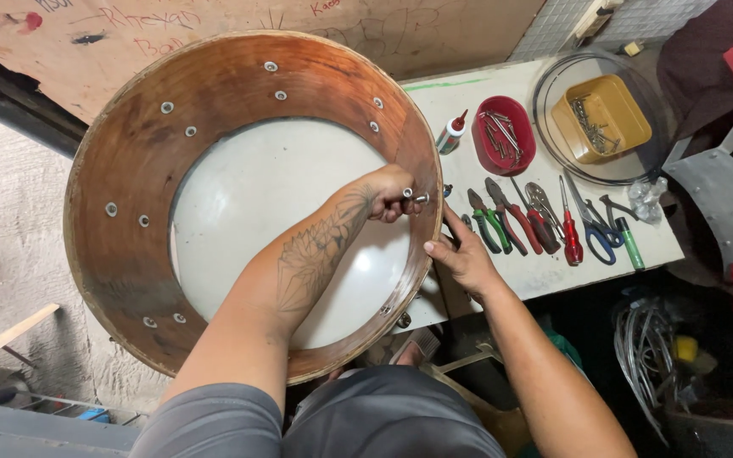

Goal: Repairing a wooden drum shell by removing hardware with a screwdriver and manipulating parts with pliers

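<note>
A large round wooden drum shell [133, 170] with a white drumhead inside stands tilted against my lap. My left hand [388, 193] reaches inside the shell and pinches a small metal bolt [418, 198] at the shell's right wall. My right hand [461, 254] presses on the outside of the same wall, fingers against the wood just opposite the bolt. Metal washers and screw heads dot the inner wall of the shell.
A white worktable [545, 271] on the right holds a row of pliers, a red screwdriver [570, 233], scissors and a green marker. Behind them are a glue bottle [451, 133], a red bowl [503, 136] of screws and a yellow tray [601, 119] inside a hoop. Cardboard leans behind the drum.
</note>
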